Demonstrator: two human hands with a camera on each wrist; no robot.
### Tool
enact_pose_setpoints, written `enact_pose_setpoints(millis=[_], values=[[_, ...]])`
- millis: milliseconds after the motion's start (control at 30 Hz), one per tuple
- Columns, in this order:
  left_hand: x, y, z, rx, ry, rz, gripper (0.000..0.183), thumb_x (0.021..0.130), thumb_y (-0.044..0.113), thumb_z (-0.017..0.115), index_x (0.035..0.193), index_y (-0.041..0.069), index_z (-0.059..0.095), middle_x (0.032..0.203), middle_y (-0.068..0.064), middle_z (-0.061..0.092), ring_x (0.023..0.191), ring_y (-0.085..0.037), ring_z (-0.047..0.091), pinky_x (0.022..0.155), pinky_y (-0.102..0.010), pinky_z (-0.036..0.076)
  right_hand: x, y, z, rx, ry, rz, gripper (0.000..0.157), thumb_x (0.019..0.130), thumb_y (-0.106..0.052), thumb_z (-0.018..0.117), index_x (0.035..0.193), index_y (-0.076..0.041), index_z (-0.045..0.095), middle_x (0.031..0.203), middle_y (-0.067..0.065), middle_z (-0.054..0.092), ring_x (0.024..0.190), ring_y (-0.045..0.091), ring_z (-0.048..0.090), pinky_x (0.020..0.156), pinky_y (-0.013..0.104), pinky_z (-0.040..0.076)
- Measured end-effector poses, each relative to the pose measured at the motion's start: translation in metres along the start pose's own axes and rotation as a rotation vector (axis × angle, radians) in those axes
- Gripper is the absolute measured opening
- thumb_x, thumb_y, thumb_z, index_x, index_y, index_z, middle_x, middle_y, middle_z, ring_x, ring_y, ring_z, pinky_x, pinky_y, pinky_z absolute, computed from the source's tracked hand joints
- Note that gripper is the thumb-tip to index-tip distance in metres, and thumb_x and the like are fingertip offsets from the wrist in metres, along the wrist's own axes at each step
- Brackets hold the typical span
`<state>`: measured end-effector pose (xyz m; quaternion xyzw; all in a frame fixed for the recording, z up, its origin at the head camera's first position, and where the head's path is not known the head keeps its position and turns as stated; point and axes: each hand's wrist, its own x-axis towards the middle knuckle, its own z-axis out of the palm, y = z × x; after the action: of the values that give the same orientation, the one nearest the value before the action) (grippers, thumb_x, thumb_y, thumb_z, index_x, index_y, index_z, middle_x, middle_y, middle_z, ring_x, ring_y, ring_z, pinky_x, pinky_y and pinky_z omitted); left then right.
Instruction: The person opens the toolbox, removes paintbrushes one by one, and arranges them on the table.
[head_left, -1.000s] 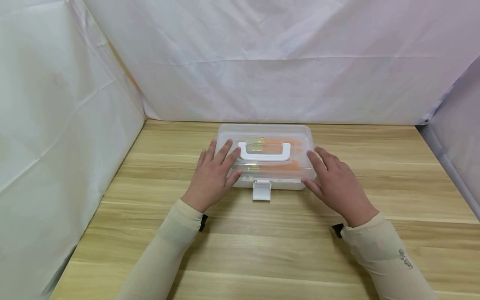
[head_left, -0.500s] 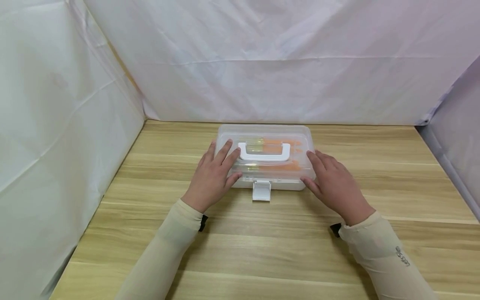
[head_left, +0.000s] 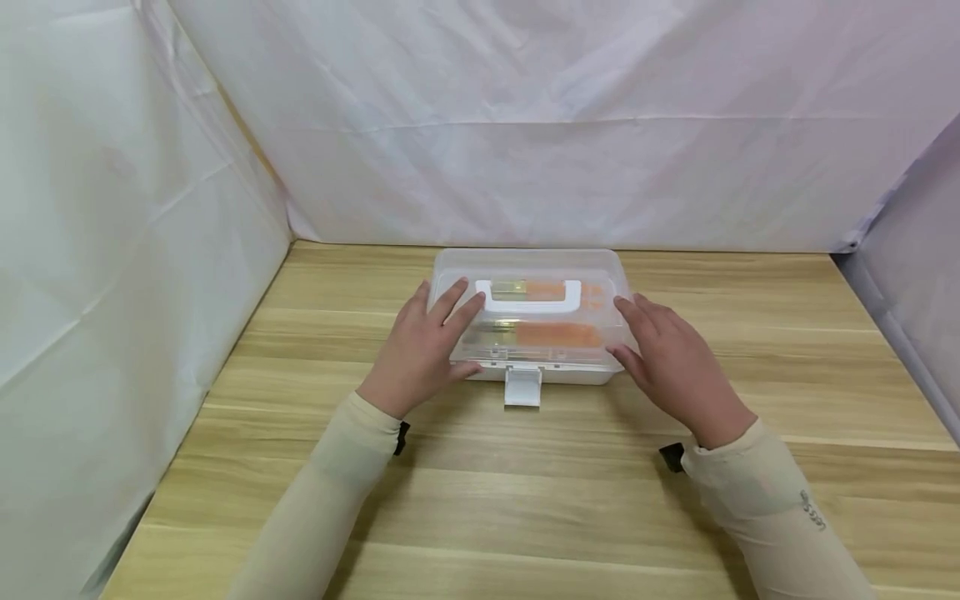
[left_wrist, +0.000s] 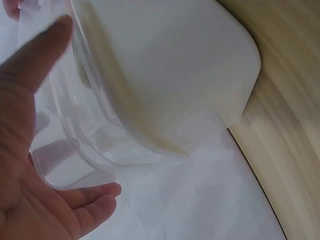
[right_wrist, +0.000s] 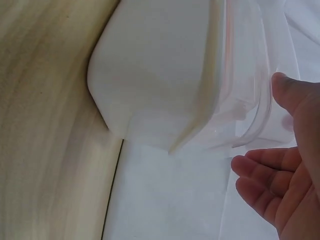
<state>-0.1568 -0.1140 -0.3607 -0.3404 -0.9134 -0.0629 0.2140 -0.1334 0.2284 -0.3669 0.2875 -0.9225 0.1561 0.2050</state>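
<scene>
A clear plastic storage box (head_left: 457,375) with a white base (left_wrist: 170,65) stands on the table. Its transparent lid (head_left: 600,275) has a white carry handle (head_left: 528,306), and the front latch (head_left: 522,387) hangs undone. The lid looks slightly tilted, its front edge raised. My left hand (head_left: 416,354) holds the lid's left side, thumb at the front rim, fingers spread over the top. At the right front corner, my right hand (head_left: 678,371) holds the lid between thumb and fingers. Long orange and yellow items (head_left: 558,335) show blurred through the plastic; their kind is unclear.
The wood-grain table (head_left: 480,500) spreads in front of the box. White cloth (head_left: 540,125) hangs close behind the box, and another cloth wall (head_left: 112,250) stands at the left.
The lid's front edge has shifted slightly up and toward me, its handle has tipped back, and the orange items look larger through the front. Both hands have moved slightly with it.
</scene>
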Motion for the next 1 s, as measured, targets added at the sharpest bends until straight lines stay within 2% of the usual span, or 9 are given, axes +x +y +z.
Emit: enact_pose_setpoints(millis=[33, 100, 200, 300, 467, 633, 800, 1000], values=[[0.001, -0.002, -0.001, 0.006, 0.006, 0.01, 0.088, 0.074, 0.045, 0.086, 0.144, 0.009, 0.047, 0.149, -0.017, 0.045, 0.116, -0.061, 0.049, 0.098, -0.062, 0.043, 0.001, 0.0, 0.0, 0.003, 0.004, 0.0, 0.068, 0.085, -0.014, 0.077, 0.141, 0.007, 0.044, 0.127, 0.035, 0.056, 0.117, 0.05, 0.053, 0.096, 0.061, 0.043], [0.002, -0.005, -0.002, 0.008, 0.016, 0.016, 0.086, 0.074, 0.04, 0.087, 0.144, 0.01, 0.048, 0.147, -0.016, 0.047, 0.114, -0.06, 0.051, 0.095, -0.061, 0.046, 0.001, 0.002, 0.0, 0.009, 0.021, -0.006, 0.064, 0.091, -0.024, 0.072, 0.141, 0.006, 0.045, 0.128, 0.034, 0.056, 0.118, 0.049, 0.054, 0.096, 0.061, 0.043], [0.005, -0.009, -0.005, -0.026, 0.005, 0.014, 0.083, 0.074, 0.039, 0.087, 0.143, 0.011, 0.05, 0.145, -0.015, 0.049, 0.115, -0.057, 0.052, 0.097, -0.061, 0.045, 0.0, 0.006, 0.001, 0.031, 0.064, -0.021, 0.064, 0.101, -0.045, 0.054, 0.14, 0.005, 0.048, 0.13, 0.031, 0.057, 0.117, 0.047, 0.054, 0.096, 0.06, 0.042], [0.008, -0.012, -0.008, -0.067, -0.009, 0.0, 0.083, 0.074, 0.039, 0.087, 0.143, 0.011, 0.05, 0.144, -0.015, 0.051, 0.118, -0.054, 0.053, 0.1, -0.059, 0.043, -0.001, 0.011, 0.0, 0.056, 0.113, -0.054, 0.071, 0.102, -0.055, 0.041, 0.139, 0.005, 0.05, 0.13, 0.028, 0.057, 0.117, 0.046, 0.054, 0.096, 0.058, 0.042], [0.011, -0.016, -0.013, -0.107, 0.018, -0.031, 0.084, 0.073, 0.038, 0.088, 0.143, 0.01, 0.051, 0.143, -0.016, 0.052, 0.12, -0.049, 0.054, 0.101, -0.057, 0.043, 0.003, 0.02, -0.002, 0.067, 0.125, -0.122, 0.074, 0.099, -0.058, 0.044, 0.142, 0.003, 0.047, 0.138, 0.024, 0.051, 0.12, 0.043, 0.051, 0.097, 0.054, 0.043], [0.01, -0.017, -0.015, -0.117, 0.045, -0.047, 0.083, 0.075, 0.039, 0.087, 0.143, 0.009, 0.051, 0.144, -0.018, 0.05, 0.123, -0.045, 0.053, 0.099, -0.055, 0.045, 0.012, 0.022, -0.002, 0.054, 0.13, -0.188, 0.069, 0.098, -0.054, 0.047, 0.138, 0.003, 0.051, 0.139, 0.022, 0.051, 0.116, 0.042, 0.055, 0.091, 0.056, 0.046], [-0.007, -0.017, -0.015, -0.115, 0.086, -0.086, 0.081, 0.079, 0.038, 0.084, 0.144, 0.005, 0.048, 0.148, -0.023, 0.042, 0.131, -0.043, 0.046, 0.1, -0.057, 0.043, 0.015, 0.022, -0.004, 0.033, 0.172, -0.237, 0.064, 0.098, -0.05, 0.049, 0.133, 0.003, 0.055, 0.133, 0.023, 0.055, 0.106, 0.042, 0.06, 0.083, 0.056, 0.05], [-0.04, -0.018, -0.015, -0.151, 0.188, -0.136, 0.078, 0.077, 0.028, 0.085, 0.141, 0.001, 0.048, 0.144, -0.027, 0.043, 0.122, -0.045, 0.051, 0.097, -0.055, 0.045, 0.019, 0.023, -0.008, 0.032, 0.195, -0.25, 0.063, 0.097, -0.048, 0.051, 0.132, 0.004, 0.057, 0.132, 0.023, 0.058, 0.101, 0.042, 0.062, 0.08, 0.055, 0.051]])
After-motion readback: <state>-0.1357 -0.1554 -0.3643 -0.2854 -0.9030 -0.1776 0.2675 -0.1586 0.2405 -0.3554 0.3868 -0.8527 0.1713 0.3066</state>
